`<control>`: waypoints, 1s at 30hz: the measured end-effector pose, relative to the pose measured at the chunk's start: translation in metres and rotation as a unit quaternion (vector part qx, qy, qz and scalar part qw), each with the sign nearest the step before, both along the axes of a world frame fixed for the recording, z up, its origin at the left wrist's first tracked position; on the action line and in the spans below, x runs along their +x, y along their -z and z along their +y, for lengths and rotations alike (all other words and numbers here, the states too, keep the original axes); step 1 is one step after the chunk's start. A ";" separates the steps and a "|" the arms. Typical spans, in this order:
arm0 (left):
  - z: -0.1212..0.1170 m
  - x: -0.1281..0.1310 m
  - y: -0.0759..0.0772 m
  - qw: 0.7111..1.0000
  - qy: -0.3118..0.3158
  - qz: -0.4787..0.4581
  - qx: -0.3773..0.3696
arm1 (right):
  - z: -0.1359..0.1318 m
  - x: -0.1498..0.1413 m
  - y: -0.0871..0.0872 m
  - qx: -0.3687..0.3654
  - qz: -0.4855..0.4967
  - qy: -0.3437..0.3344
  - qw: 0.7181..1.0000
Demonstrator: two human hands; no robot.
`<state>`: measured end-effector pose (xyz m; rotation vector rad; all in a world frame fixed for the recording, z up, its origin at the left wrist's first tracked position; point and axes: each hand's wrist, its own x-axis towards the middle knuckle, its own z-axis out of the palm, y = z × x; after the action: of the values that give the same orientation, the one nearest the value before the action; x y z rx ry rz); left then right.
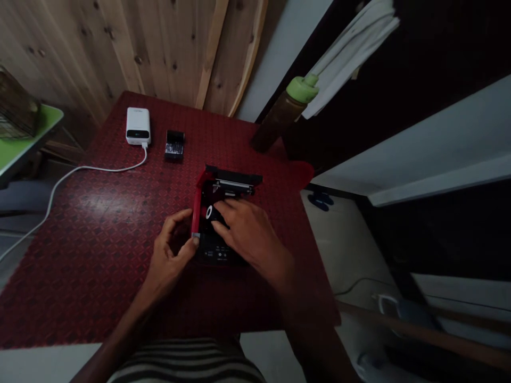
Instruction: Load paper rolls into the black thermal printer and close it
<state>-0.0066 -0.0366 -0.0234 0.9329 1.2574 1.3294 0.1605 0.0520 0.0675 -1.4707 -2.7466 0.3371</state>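
A small red and black device (217,213) with its lid flipped open lies in the middle of the red patterned table (99,239). My left hand (171,255) grips its red left side, thumb and fingers curled round the edge. My right hand (247,234) rests over the device's open compartment, fingertips closed on a small black roll with a white core (211,213) sitting in it.
A white power bank (138,125) with a white cable (72,173) lies at the table's far left, a small black box (174,144) beside it. A dark bottle with a green cap (285,109) stands at the far right corner. A green shelf (24,138) is left.
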 end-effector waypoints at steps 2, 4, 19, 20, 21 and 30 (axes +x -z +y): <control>0.000 0.000 -0.002 1.000 0.001 -0.001 0.002 | -0.014 0.012 -0.007 0.018 0.065 0.013 0.998; 0.000 0.000 -0.004 1.000 0.006 -0.005 -0.001 | -0.025 0.033 -0.015 0.022 0.178 0.023 0.983; 0.001 -0.002 -0.005 1.000 -0.005 0.029 -0.003 | 0.085 0.108 0.098 -0.032 0.460 0.195 0.866; 0.001 -0.002 -0.005 0.999 -0.008 0.031 -0.004 | 0.084 0.104 0.103 -0.042 0.456 0.188 0.869; 0.000 -0.003 -0.005 0.999 -0.010 0.034 -0.005 | 0.082 0.101 0.107 -0.050 0.453 0.182 0.871; 0.000 -0.003 -0.002 0.999 -0.022 0.038 -0.014 | 0.065 0.122 0.119 -0.074 0.433 0.203 0.875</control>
<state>-0.0092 -0.0369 -0.0209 0.9482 1.3576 1.3183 0.2827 0.1173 -0.0514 -1.3910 -1.6994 0.9264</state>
